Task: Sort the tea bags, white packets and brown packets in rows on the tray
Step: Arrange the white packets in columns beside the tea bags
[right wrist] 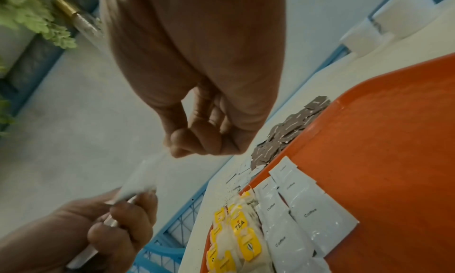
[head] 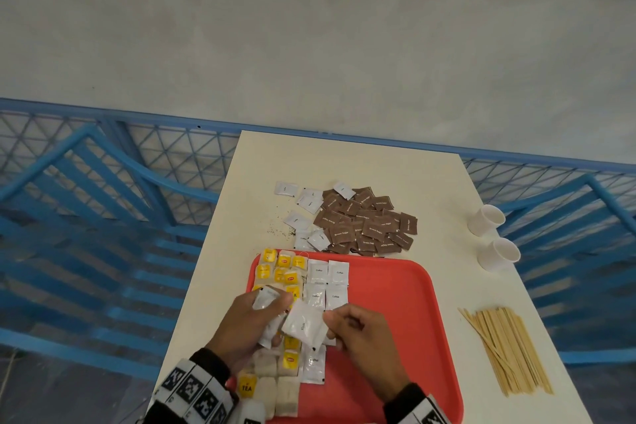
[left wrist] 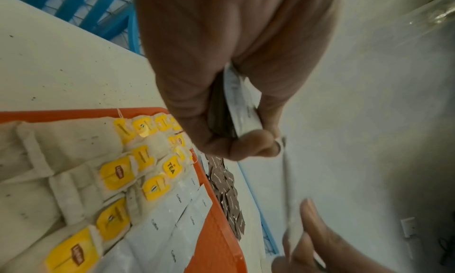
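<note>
While held above the near half of the red tray, pinched at its right edge by the right hand: one white coffee packet, tilted, long axis running diagonally from upper left to lower right. Clasped in the left hand — a small stack of further white packets, fingers curled round them, edge-on in the left wrist view. Directly beneath and beyond both hands, on the tray: tea bags with yellow tags filling the leftmost columns, then laid white coffee packets in two columns just beside them, long axes pointing away from the person. Judged target: a gap in the white columns under the hands, nearer the right hand; packet to be turned square to its neighbours before lowering. Right part of the tray bare, no brown packets placed yet. Beyond the tray's far rim, on the cream table — a heap of brown sugar packets with loose white packets at its left side. Off to the right: two paper cups, wooden stirrers.
</note>
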Demonstrator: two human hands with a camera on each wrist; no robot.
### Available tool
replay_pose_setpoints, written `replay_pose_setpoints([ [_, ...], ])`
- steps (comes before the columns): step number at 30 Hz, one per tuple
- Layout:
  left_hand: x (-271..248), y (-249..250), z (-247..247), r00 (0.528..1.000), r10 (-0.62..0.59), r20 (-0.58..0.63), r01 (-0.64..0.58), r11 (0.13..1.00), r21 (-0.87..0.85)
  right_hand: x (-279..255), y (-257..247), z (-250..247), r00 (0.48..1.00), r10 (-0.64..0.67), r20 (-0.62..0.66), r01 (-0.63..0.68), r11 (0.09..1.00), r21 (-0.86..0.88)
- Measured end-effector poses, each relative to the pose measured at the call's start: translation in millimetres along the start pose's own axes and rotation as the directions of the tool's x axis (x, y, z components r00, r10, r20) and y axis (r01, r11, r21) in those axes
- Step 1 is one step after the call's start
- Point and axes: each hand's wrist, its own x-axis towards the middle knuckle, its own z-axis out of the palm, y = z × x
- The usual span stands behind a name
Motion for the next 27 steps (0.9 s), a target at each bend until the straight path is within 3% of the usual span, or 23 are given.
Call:
replay_pose_setpoints([
  [4,-0.5,0.3,10.3,0.999,-0.039,0.010,0.040,0.999,-0.034,-2.2,5.4,-8.5,0.996,0.037,-0.078,-0.028,0.994,0.104],
  [8,0.3,-11.5,24.6,0.998,-0.058,0.025,0.057,0.997,0.042,-3.8,9.5,-12.1,0.993,0.042,-0.111,-0.024,0.988,0.153],
  [13,7.0,-22.7,31.8,0.993,-0.119,0.002,0.118,0.990,-0.078,-5.2,12.0,-22.6,0.992,-0.001,-0.122,0.021,0.987,0.158],
  [18,1.9,-23.3,47.3,0.986,-0.143,0.083,0.154,0.976,-0.152,-7.2,13.8,-27.8,0.993,-0.018,-0.118,0.039,0.984,0.173],
  [22,3.8,-17.2,48.4,0.998,-0.039,0.050,0.039,0.999,-0.002,-10.2,16.9,-33.6,0.999,-0.020,-0.036,0.024,0.993,0.116],
  [27,4.3,-11.1,47.9,0.995,-0.006,0.097,-0.020,0.965,0.263,-6.5,9.3,-37.0,0.992,-0.074,0.106,0.070,0.997,0.035],
])
